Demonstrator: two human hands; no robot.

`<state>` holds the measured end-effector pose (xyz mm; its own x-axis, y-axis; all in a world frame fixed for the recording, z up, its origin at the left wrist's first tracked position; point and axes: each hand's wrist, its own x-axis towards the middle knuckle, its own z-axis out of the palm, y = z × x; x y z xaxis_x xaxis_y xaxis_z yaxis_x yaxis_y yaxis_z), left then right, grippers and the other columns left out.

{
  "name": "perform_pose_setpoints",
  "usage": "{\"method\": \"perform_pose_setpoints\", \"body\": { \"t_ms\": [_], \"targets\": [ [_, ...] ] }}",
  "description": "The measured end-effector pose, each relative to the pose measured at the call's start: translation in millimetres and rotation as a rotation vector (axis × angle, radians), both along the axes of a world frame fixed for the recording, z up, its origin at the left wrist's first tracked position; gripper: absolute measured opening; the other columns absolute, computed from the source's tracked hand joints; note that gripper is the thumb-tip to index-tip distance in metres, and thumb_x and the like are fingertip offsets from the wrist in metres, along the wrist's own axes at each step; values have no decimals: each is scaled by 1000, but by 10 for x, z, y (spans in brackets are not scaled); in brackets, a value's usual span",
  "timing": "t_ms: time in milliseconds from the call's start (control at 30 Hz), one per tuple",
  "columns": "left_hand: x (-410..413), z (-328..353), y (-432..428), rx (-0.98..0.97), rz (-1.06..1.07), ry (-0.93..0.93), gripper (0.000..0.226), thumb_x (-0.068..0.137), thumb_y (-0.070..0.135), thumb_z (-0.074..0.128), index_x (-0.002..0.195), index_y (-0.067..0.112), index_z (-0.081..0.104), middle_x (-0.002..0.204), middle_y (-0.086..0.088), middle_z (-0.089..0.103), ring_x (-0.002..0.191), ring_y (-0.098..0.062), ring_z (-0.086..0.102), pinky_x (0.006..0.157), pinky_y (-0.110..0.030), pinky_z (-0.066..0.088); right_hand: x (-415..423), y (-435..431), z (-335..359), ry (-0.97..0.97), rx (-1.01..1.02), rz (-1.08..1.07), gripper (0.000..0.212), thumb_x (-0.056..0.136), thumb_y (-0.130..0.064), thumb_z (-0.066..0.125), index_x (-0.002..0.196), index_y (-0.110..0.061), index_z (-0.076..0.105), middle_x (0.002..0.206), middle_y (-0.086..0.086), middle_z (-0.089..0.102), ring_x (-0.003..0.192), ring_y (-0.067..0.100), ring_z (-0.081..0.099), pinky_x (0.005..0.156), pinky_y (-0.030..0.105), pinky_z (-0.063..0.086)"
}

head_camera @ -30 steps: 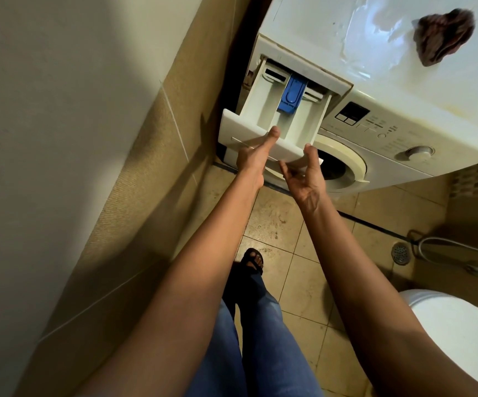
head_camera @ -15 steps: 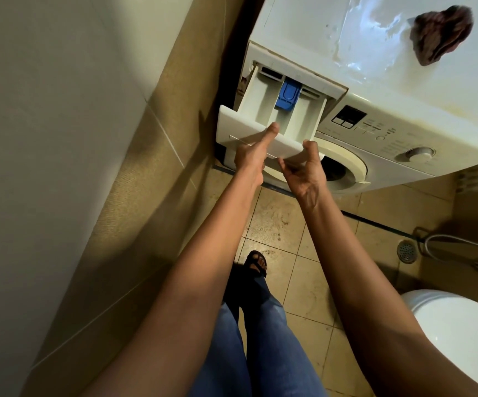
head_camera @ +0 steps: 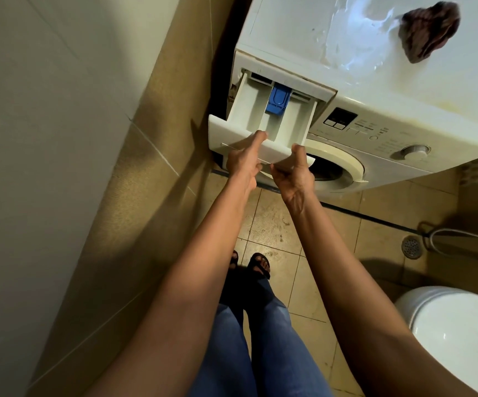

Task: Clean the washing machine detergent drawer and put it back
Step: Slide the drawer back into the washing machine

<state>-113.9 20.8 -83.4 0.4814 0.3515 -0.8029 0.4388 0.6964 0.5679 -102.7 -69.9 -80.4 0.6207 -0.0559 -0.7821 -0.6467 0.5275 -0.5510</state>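
My left hand [head_camera: 243, 164] grips the drawer [head_camera: 227, 133] by its front panel, thumb laid over the top edge and fingers curled below. Just beside it, my right hand [head_camera: 293, 176] clasps the panel's right end the same way, thumb on top. The drawer stretches away from both hands, partly out, its far end inside the washer [head_camera: 375, 90] slot. A blue insert [head_camera: 278, 102] sits in the middle compartment, beyond my thumbs. Well past my right hand a dark cloth [head_camera: 429, 31] lies on the washer top. A toilet [head_camera: 455, 333] stands by my right forearm, with a floor drain [head_camera: 411, 247] beyond it.
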Motion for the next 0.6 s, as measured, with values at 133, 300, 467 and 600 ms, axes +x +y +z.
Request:
{"method": "perform_pose_setpoints", "body": {
  "t_ms": [133,300,467,600],
  "targets": [
    [6,12,-41,-19,83,-33,38,77,23,79,99,15,49,113,-12,61,104,-25,60,72,-27,55,-16,30,33,7,-12,-56,61,80,-20,73,130,-3,41,123,24,50,104,34,60,80,35,58],
    [8,30,-69,-26,96,-35,32,78,21,77,94,15,50,110,-10,59,103,-24,59,72,-24,55,4,41,56,20,-28,-88,59,80,-17,72,128,0,42,123,25,53,107,36,60,83,38,58],
    [9,24,-57,-30,96,-45,50,79,23,78,114,13,44,120,-14,57,108,-26,59,82,-27,57,-7,53,81,19,-36,-97,54,80,-17,72,123,-3,41,119,23,53,109,34,59,72,30,58],
    [3,12,-45,-23,91,-38,53,78,28,79,115,14,44,122,-14,57,112,-27,58,85,-31,57,-6,65,89,28,-26,-124,40,79,-16,73,105,-8,43,103,18,53,100,31,60,73,31,58]
  ]
}}
